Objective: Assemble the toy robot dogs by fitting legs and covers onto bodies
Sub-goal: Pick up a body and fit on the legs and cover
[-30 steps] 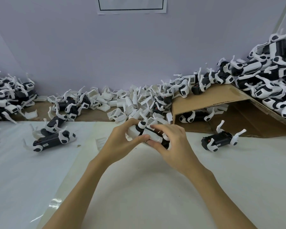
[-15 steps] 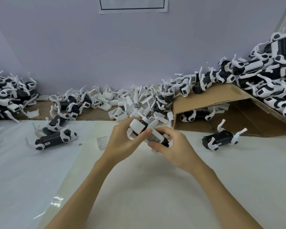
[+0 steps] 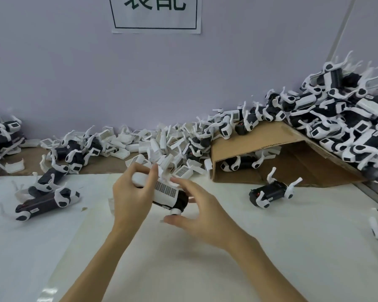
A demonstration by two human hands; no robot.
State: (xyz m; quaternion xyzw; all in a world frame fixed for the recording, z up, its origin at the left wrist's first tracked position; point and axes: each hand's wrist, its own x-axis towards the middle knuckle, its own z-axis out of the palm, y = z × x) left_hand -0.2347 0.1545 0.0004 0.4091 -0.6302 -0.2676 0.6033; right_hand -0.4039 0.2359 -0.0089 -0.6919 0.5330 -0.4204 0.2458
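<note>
Toy robot dogs fill the back of the table (image 3: 271,247): big heap of black-and-white dogs (image 3: 345,118) upper right, spilling over a tipped cardboard box (image 3: 255,138); loose white covers (image 3: 159,144) piled along the wall at centre; smaller heap of dogs at far left (image 3: 0,136). One dog lies under the box flap (image 3: 238,163). Single dogs on the white sheet: one legs-up right of the hands (image 3: 271,191), two at left (image 3: 46,199).

Dog in work (image 3: 168,194) — held above the table at centre, between both hands, tilted, black end down toward the right. White cover with its grille patch faces up.

Left hand (image 3: 131,197) — grip closed round the white end of the dog, thumb and fingers wrapped over it.

Right hand (image 3: 196,216) — grip spread, fingers apart and arched just beside the black end; whether a fingertip touches the dog, cannot tell.

Change: half a second back the right hand was pinching the dog's lower end and both hands pressed the cover. Now the right has let go and opened; the left alone carries it. View has also lifted, showing a printed sign (image 3: 155,12) on the wall.

Reading: cover looks seated; pressing step likely finished on this unit. Judgement only — the right hand may be re-gripping to turn the dog, or freeing up to reach the next part. One wheel-like leg hub (image 3: 176,212) shows at the black end; the other legs are hidden by the hands.
</note>
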